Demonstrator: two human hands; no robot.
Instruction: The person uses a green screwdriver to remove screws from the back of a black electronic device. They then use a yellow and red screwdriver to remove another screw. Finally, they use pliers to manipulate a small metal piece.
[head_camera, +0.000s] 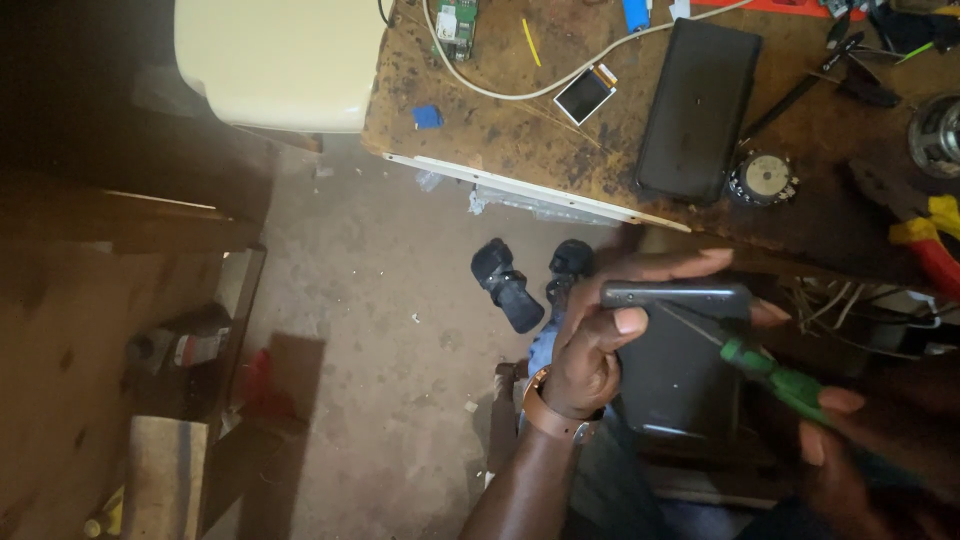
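Green is the handle of the screwdriver (785, 380), held tight in the right hand (850, 450) low on the right. Its thin metal tip points up and left at the dark phone (680, 340). The left hand (600, 340) is bent at the wrist, with fingers wrapped round the phone's top edge. On the brown wooden bench (560, 150) above lie a flat black case (698, 110) and a small blue square (428, 117).

A dark, flat phone (676, 340) was held up on edge near the desk's front, while a green-handled screwdriver (775, 376) angled its thin shaft against the phone's right side.
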